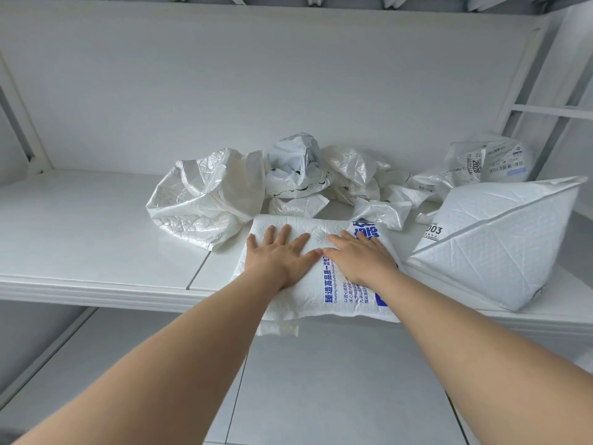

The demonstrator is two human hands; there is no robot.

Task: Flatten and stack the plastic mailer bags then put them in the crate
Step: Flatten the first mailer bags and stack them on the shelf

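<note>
Both hands lay flat on one bag, fingers straight and spread, gripping nothing. The left hand (282, 256) and the right hand (359, 258) were side by side, with the thumbs almost meeting in the middle. They probably pressed in this way to push the air out of the padding and make the bag flat.

This printed mailer (324, 297), white with blue text, lay at the front edge of the shelf (96, 245). Its near short end hung a little over that edge. Its long axis seemed to run from the front edge toward the back wall, and the printed lines ran the same way. Under it, a small white flap (279, 329) hung below the edge, perhaps from another bag.

Just beside it, to the right, a big padded mailer (500, 248) stood folded up like a tent, not yet flattened. Farther back, toward the middle of the shelf, a crumpled white bag (205, 200) and a grey-white bag (295, 165) lay close together. Labelled bags (481, 165) were near the back right corner. No crate was in view.
</note>
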